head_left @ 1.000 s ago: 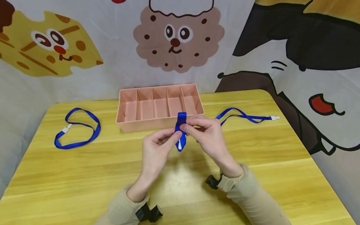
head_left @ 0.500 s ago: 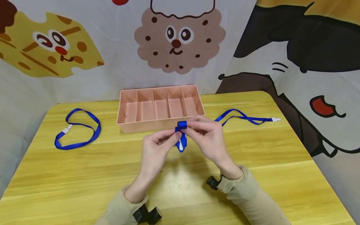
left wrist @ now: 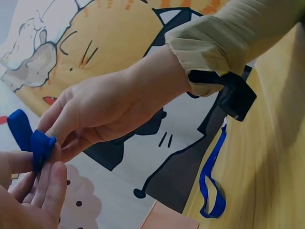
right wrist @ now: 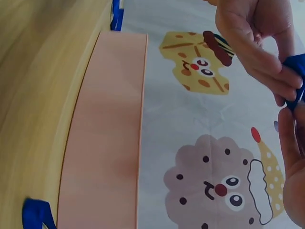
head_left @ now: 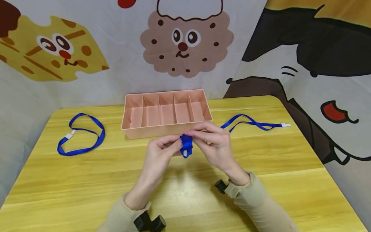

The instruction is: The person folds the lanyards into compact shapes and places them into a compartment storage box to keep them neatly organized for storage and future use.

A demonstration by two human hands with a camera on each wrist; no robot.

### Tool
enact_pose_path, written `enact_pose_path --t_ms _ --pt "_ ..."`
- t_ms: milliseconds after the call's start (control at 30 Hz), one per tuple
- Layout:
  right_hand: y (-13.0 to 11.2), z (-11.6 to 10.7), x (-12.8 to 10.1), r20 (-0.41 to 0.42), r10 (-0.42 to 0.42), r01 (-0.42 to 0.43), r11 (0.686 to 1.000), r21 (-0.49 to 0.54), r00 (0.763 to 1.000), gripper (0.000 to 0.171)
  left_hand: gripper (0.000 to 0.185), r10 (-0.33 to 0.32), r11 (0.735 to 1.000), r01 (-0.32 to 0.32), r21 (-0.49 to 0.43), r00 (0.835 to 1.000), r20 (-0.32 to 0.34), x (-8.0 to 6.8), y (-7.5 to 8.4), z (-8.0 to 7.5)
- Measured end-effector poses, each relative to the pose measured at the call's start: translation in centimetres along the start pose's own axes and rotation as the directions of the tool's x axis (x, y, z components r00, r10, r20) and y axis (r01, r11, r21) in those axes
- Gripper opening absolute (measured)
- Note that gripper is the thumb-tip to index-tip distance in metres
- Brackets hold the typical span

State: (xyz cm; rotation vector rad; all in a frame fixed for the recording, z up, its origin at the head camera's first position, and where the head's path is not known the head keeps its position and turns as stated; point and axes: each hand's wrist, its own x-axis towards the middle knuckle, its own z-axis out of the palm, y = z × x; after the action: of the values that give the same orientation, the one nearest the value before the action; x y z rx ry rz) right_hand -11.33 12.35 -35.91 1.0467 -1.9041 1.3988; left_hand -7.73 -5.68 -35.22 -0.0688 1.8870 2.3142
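Between the hands is a blue lanyard (head_left: 186, 141), folded into a short bundle with a bit of its white clip showing at the lower end. My left hand (head_left: 156, 158) pinches the bundle from the left, thumb in front. From the other side my right hand (head_left: 217, 145) grips the strap at the top with thumb and fingers. In the left wrist view, a loop of the lanyard (left wrist: 43, 143) stands out beyond the fingertips. The right wrist view catches only part of the lanyard (right wrist: 296, 71) at its edge, partly hidden by fingers.
A pink box (head_left: 153, 131) with several compartments stands at the back of the wooden table (head_left: 101, 187), just behind the hands. One blue lanyard (head_left: 78, 151) lies looped at the left. Another lanyard (head_left: 261, 124) lies at the right, partly hidden by the right hand.
The strap's upright upper loop has been folded down over the bundle, making it shorter. The right fingers have moved over its top; the left hand keeps its hold.
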Motion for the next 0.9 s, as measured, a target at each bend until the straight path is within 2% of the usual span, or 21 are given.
enact_pose_path --t_ms 133,367,500,633,733,900 --pt "0.2 -0.02 0.21 0.015 -0.106 0.106 0.994 -0.023 0.994 0.023 0.029 -0.031 0.999 0.032 -0.037 0.999 0.031 -0.04 0.1 -0.29" --pt "0.21 -0.25 0.3 0.055 -0.204 0.21 0.97 -0.122 0.977 0.027 0.034 -0.036 0.996 0.044 -0.08 0.994 0.104 -0.09 0.07 -0.64" --pt "0.17 -0.24 0.4 0.039 -0.212 0.215 0.97 -0.113 0.976 0.026 0.034 -0.026 0.993 0.042 -0.109 0.989 0.145 -0.21 0.16 -0.83" --pt "0.19 -0.19 0.37 0.023 -0.196 0.198 0.978 -0.06 0.98 0.025 0.021 -0.025 0.986 0.054 -0.159 0.983 0.183 -0.21 0.11 -1.0" --pt "0.17 -0.3 0.34 0.03 -0.187 0.187 0.982 -0.016 0.982 0.025 0.03 -0.03 0.982 0.065 -0.175 0.98 0.197 -0.18 0.01 -1.05" --pt "-0.01 -0.78 0.38 0.07 -0.226 0.229 0.972 -0.044 0.972 0.025 0.021 -0.033 0.984 0.066 -0.164 0.98 0.198 -0.26 0.16 -0.97"
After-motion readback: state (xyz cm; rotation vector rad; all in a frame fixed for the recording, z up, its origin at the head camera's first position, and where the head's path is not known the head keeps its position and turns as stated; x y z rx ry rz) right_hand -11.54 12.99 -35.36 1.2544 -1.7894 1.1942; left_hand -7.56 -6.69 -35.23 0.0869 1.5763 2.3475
